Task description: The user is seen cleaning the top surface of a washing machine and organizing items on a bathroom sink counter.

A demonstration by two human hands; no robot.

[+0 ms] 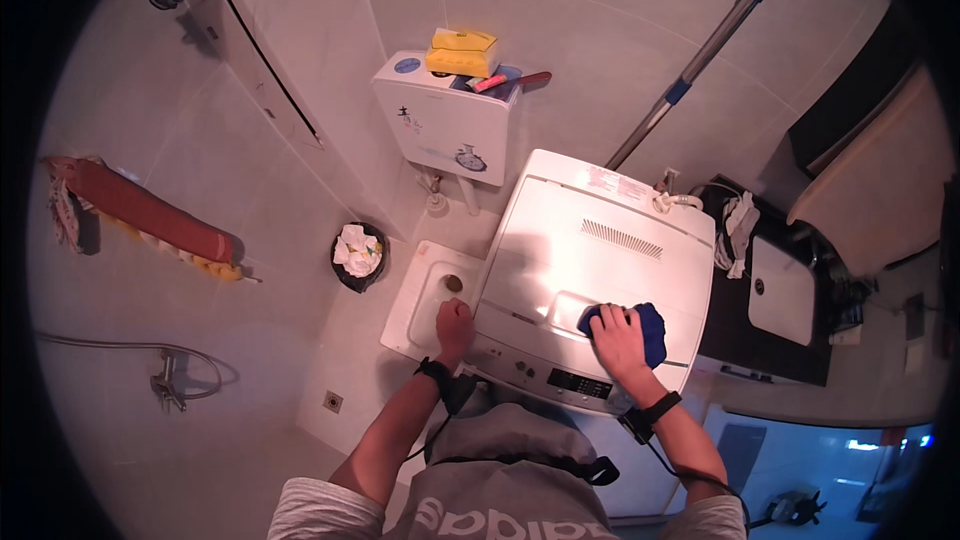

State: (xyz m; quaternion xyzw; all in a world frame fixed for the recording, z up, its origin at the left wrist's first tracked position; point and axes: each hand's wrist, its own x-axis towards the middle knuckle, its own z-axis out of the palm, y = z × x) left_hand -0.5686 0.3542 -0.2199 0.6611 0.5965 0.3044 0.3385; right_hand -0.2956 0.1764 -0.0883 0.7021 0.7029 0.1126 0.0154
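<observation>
A white top-loading washing machine (547, 217) stands before me with its lid down. My right hand (619, 337) presses a dark blue cloth (654, 330) onto the lid, at the right end of the recessed handle (566, 311). The cloth bunches out past my fingers on the right. At the machine's left edge is my left hand (454, 330), its fingers curled; whether it touches the side I cannot tell. Below the lid runs a control panel (577, 382) with a dark display and knobs.
Left of the machine lie a squat toilet (405, 330) and a bin of crumpled paper (360, 251). The cistern (450, 127) carries a yellow tissue pack (462, 52). A pole (645, 124) leans behind the machine. To the right is a sink (780, 292) in a dark counter, a rag (736, 232) beside it.
</observation>
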